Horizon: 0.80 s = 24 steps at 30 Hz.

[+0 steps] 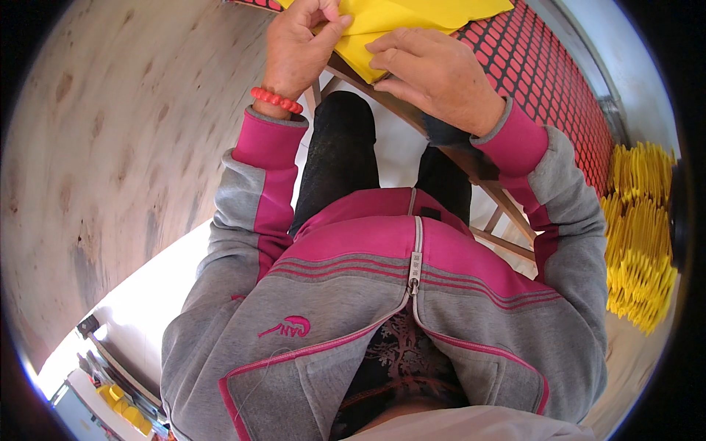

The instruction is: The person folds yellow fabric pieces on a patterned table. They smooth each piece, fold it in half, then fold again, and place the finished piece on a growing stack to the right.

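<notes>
Fingers (390, 59) on the yellow sheet (419, 13): one pinch, one light touch

Head view: sheet's right under the fingertips and spreads out beyond them, with a red-and-black cover (507, 51) off to their right. Looks light, thin and floppy to me, probably a bit slidey and quick to crease, so hold it by the edge, gently. Left hand (298, 48) seems to have its thumb and index together on the near edge. Right hand's (445, 81) fingers are loosely bent, tips by the corner; can't tell if they're gripping.

Red-and-black patterned tabletop (540, 73), yellow sheet (419, 16) lying on top
</notes>
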### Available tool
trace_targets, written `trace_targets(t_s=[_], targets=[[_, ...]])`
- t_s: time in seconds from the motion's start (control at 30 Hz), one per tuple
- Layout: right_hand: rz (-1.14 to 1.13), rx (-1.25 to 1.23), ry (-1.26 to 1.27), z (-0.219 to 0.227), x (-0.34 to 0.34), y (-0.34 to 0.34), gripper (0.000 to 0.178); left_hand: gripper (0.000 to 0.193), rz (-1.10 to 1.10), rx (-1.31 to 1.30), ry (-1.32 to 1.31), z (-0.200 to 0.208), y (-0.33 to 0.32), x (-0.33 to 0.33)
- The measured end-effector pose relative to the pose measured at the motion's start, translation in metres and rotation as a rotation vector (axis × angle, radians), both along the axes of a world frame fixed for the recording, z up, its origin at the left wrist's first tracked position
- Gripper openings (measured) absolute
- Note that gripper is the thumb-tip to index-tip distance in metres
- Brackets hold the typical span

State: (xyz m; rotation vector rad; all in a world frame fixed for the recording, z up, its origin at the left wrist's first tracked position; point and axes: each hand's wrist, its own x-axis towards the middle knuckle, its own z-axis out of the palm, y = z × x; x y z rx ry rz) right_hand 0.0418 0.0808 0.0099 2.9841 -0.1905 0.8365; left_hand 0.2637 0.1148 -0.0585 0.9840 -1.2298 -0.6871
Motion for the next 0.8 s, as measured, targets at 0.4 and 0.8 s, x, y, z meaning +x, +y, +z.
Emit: trace_targets(t_s=[0.4,0.8], targets=[[0.007,0.465,-0.135,-0.021,0.001,-0.008,0.013,0.019,-0.267,-0.204,-0.507,0.012,0.009,0.041],[-0.103,0.478,-0.158,-0.011,0.003,0.000,0.015,0.010,-0.224,-0.013,-0.408,0.025,0.015,0.025]])
